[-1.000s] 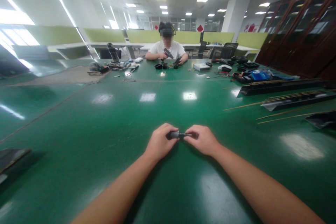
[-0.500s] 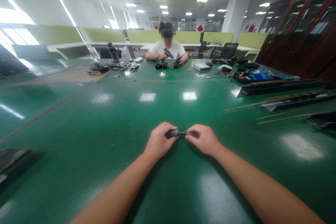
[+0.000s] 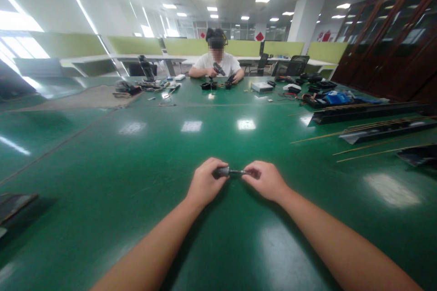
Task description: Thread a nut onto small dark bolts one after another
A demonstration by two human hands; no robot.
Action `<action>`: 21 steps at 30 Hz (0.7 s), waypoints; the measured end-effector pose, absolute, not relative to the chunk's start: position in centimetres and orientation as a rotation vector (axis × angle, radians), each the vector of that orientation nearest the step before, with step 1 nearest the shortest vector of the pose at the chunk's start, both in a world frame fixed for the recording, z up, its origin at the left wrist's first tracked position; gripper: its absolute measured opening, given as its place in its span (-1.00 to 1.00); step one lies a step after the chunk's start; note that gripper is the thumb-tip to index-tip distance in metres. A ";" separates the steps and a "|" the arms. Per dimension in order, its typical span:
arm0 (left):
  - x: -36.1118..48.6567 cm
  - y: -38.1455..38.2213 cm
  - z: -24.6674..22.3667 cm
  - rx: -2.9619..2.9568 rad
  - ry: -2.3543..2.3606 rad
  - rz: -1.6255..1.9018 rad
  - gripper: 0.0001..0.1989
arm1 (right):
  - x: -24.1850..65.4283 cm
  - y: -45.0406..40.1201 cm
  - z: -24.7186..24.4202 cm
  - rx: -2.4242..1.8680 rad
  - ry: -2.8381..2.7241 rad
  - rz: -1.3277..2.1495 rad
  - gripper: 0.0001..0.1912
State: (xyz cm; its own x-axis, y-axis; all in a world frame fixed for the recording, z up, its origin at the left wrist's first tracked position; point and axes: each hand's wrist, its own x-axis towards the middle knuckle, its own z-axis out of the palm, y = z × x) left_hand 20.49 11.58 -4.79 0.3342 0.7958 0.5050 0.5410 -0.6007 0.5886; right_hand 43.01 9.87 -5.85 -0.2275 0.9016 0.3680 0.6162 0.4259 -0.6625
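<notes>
Clasped in L hand (image 3: pixel 207 181) at grey-black cyl. part (image 3: pixel 224 171); pinched in R hand (image 3: pixel 264 180) at thin rod (image 3: pixel 236 172) (unclear if one pc.); approx. horiz. over green surface (image 3: pixel 136 218); judged mid-handling; not yet set down; can't tell remainder.

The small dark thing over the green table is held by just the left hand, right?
Not quite: it isn't just the left hand. The head view shows the left hand holding the thicker part of the small dark thing and the right hand pinching its thin end. It is over the green table, as you said.
</notes>
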 end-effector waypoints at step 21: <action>19.4 13.1 -5.3 1.621 1.522 1.267 -0.60 | 43.1 9.9 -5.9 -1.317 -1.912 0.512 -0.90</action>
State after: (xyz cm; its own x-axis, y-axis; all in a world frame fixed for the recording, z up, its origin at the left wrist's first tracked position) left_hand 19.38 13.07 -5.29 -0.0991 0.9635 0.2485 0.4192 -0.1860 0.8886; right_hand 43.07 9.88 -5.95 -0.1935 0.9161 0.3511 0.6178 0.3918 -0.6818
